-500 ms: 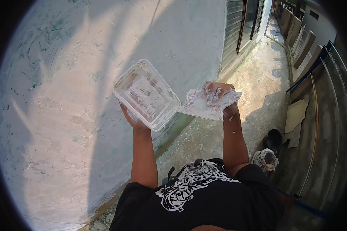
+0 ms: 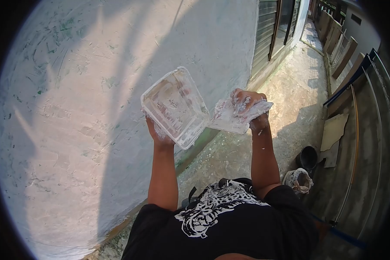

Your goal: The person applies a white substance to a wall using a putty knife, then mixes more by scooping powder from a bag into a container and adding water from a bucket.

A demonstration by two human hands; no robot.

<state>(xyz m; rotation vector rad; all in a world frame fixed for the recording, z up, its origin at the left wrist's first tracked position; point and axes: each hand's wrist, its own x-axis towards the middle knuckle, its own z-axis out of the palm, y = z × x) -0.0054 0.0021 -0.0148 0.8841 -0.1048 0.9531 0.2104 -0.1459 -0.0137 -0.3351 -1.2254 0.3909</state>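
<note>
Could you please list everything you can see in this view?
plastic container: one, clear, white-smeared, held up before the wall
flat sheet: one, white-coated, beside the container
wall: one, whitish, left
window: one, dark louvres, top centre
bucket: one, black, on the ground, right
sack: one, white, beside the bucket
cardboard: two pieces, tan, above the bucket
left hand: one, gripping the container from beneath
right hand: one, white-smeared, gripping the sheet
</note>
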